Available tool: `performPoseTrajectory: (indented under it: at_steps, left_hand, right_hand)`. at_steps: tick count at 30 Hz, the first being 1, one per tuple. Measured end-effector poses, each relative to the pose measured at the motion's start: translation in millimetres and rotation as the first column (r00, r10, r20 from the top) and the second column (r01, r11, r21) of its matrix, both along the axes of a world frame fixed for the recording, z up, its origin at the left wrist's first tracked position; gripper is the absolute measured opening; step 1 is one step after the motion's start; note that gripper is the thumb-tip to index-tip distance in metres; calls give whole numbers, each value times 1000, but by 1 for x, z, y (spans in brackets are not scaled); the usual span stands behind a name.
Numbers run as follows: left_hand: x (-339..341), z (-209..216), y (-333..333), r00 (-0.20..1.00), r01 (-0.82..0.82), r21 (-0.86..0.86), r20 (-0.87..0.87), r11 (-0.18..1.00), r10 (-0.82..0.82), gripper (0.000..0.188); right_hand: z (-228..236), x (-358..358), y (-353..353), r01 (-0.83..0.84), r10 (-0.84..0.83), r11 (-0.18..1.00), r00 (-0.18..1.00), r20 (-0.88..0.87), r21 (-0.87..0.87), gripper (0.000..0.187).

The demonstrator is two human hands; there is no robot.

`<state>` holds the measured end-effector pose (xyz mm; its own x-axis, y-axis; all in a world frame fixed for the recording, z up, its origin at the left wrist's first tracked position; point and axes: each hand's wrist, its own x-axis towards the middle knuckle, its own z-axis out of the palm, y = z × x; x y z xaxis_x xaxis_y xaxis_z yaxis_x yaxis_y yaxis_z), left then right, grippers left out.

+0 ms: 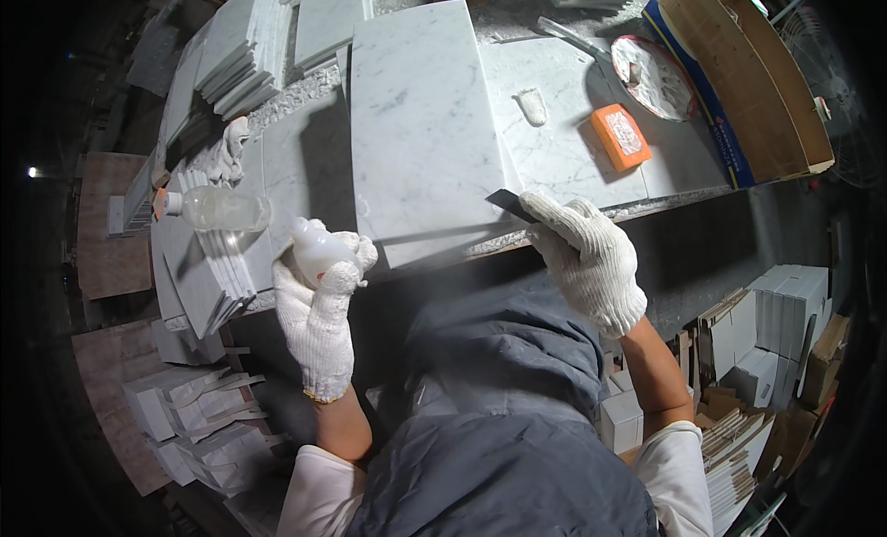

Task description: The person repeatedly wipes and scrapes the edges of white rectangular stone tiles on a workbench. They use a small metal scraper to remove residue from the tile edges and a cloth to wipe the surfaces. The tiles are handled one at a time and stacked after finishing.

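Presently, the left hand [319, 320] is gripping a white bottle [323, 253]; the right hand [594, 260] is holding a dark scraper [508, 204] at the slab's [420, 121] near corner, contact indeterminable. The slab is lying on the bench [559, 163]. Work is apparently centring there; the next move is likely calling for steady blade control. A tub [693, 95] is containing white paste [667, 82].

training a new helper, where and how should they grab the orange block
Probably best gripped across its long left and right sides: the orange block looks low and boxy. Come from above and the near side, since the round dish sits close behind. The right hand is nearer but holds a dark blade.
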<state>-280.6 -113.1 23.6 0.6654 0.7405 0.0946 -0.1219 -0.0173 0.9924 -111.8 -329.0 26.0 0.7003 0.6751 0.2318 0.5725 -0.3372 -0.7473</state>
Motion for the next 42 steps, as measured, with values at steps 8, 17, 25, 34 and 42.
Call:
performPoseTrajectory:
  at_steps: [8, 17, 25, 34, 42]
  left_hand:
    - [2, 3, -3, 992, 110, 88, -75, 990, -103, 51]
    - [20, 31, -3, 816, 435, 358, -545, 826, -194, 46]
    - [41, 46, -8, 740, 613, 625, -669, 483, -72, 42]
    - [53, 49, -11, 708, 668, 656, -706, 353, -28, 38]
    - [58, 50, -12, 679, 698, 642, -734, 317, -9, 36]
  right_hand:
    - [-16, 4, 2, 53, -63, 992, 994, 94, 112, 35]
    - [-33, -4, -23, 408, -213, 889, 772, -599, 209, 39]
    - [-40, -5, -40, 421, -234, 890, 751, -617, 174, 40]
    - [-45, -5, -51, 405, -210, 895, 752, -625, 186, 41]
    - [-48, -4, -54, 418, -196, 886, 729, -656, 201, 41]
